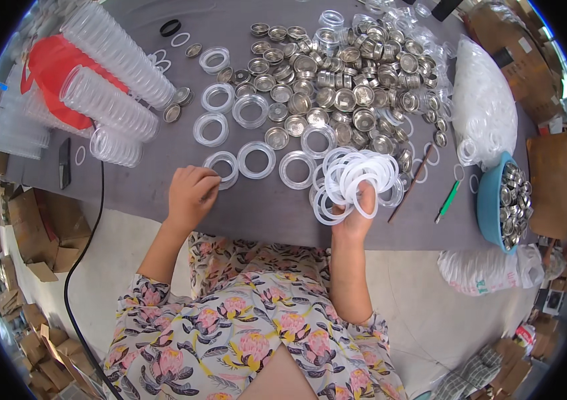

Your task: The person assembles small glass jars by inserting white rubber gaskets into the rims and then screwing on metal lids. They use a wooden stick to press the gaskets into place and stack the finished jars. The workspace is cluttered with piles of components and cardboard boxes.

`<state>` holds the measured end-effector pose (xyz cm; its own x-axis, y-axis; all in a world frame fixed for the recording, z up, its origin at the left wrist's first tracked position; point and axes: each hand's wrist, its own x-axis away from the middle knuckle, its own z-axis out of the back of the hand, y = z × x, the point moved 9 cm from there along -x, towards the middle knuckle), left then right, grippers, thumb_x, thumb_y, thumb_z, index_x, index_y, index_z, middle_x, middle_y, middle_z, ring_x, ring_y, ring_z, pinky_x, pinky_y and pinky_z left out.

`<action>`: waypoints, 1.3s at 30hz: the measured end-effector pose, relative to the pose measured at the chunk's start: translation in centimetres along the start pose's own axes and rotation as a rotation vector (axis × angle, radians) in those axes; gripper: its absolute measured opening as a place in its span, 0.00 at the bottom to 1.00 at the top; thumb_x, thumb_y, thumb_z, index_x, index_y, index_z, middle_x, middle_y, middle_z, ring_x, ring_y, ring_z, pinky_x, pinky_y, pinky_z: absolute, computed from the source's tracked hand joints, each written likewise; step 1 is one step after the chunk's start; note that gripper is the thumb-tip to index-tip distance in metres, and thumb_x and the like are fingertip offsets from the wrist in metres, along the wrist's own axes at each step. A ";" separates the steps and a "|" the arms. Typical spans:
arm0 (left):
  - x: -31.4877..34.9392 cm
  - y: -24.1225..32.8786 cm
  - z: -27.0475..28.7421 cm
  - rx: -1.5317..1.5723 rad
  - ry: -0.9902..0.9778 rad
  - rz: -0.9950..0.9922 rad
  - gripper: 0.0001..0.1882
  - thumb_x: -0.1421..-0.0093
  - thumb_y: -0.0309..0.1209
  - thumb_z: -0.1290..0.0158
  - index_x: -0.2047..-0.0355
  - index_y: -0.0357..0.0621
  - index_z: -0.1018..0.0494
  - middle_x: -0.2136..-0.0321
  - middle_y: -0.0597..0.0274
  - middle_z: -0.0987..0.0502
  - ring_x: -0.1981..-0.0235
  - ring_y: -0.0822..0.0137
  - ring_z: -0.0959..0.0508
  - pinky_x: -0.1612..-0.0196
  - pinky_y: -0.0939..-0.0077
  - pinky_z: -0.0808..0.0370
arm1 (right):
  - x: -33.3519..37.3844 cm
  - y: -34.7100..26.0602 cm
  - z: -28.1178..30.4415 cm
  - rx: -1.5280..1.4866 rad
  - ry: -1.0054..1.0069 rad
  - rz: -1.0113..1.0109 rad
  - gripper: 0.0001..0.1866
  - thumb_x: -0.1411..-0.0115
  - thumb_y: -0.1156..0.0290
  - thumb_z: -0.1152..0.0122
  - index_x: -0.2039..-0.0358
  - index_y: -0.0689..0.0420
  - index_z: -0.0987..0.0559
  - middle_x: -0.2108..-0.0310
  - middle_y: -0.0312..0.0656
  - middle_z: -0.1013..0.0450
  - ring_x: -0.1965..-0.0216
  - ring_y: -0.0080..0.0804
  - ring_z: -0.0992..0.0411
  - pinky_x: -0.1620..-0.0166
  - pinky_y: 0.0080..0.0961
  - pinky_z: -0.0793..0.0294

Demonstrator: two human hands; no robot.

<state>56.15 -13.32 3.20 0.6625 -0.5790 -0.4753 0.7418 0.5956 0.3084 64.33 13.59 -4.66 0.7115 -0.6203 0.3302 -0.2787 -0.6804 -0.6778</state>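
My right hand (353, 223) is closed around a loose bunch of flat white sealing rings (357, 175), which fan out above the thumb and fingers at the table's near side. My left hand (192, 193) is curled, with its fingertips pinched at the near left edge of a clear plastic ring (230, 159) on the table. Beside that one lie more thick clear rings, among them one in the middle (257, 146) and one nearer the bunch (283, 170). Several silvery metal lids (363, 97) are heaped beyond my hands.
Stacked clear plastic cups (113, 110) lean on a red bag (50, 70) at the left. At the right are a stuffed clear plastic bag (483, 100), a blue basin (487, 207) of metal lids, a green-handled tool (448, 200) and a thin brown stick (407, 190). A black cable (87, 247) hangs at the left.
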 end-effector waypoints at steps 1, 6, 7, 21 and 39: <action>0.2 0.0 -0.5 -0.021 -0.062 -0.007 0.11 0.59 0.22 0.42 0.74 0.47 0.27 0.72 0.68 0.26 0.70 0.65 0.27 0.67 0.70 0.35 | 0.2 -0.1 -0.2 0.002 0.005 0.001 0.18 0.49 0.69 0.53 0.57 0.61 0.30 0.68 0.41 0.27 0.78 0.22 0.27 0.87 0.11 0.33; -0.6 -0.4 -1.7 -0.035 -0.360 -0.041 0.08 0.56 0.23 0.43 0.73 0.46 0.27 0.73 0.66 0.27 0.71 0.64 0.27 0.68 0.71 0.34 | 0.0 -0.4 0.1 -0.005 -0.025 0.025 0.20 0.49 0.69 0.52 0.55 0.61 0.31 0.66 0.41 0.27 0.73 0.26 0.26 0.81 0.15 0.27; -0.9 -0.3 -2.0 -0.051 -0.440 -0.059 0.08 0.56 0.23 0.43 0.73 0.45 0.27 0.73 0.65 0.27 0.71 0.63 0.27 0.69 0.72 0.34 | 0.1 -0.5 0.2 -0.005 0.006 0.032 0.20 0.50 0.69 0.52 0.55 0.61 0.31 0.66 0.41 0.27 0.73 0.26 0.25 0.80 0.16 0.26; -5.4 8.5 -10.7 1.494 -0.188 0.639 0.11 0.45 0.27 0.45 0.62 0.35 0.25 0.71 0.63 0.23 0.73 0.77 0.25 0.71 0.86 0.30 | 0.7 -0.5 0.4 0.029 -0.127 0.014 0.20 0.50 0.68 0.51 0.55 0.60 0.31 0.64 0.41 0.28 0.66 0.29 0.27 0.65 0.24 0.24; -4.5 2.6 -8.8 0.949 0.127 0.638 0.10 0.49 0.22 0.42 0.64 0.38 0.24 0.76 0.70 0.25 0.81 0.85 0.36 0.79 0.90 0.40 | -0.1 -2.6 3.3 -0.029 0.109 0.093 0.20 0.51 0.70 0.54 0.55 0.57 0.31 0.64 0.40 0.29 0.67 0.28 0.26 0.74 0.23 0.23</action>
<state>54.19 -4.26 -1.11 0.9704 -0.2305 -0.0725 0.0908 0.0700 0.9934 67.15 16.72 -5.07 0.6082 -0.7185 0.3373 -0.3598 -0.6283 -0.6898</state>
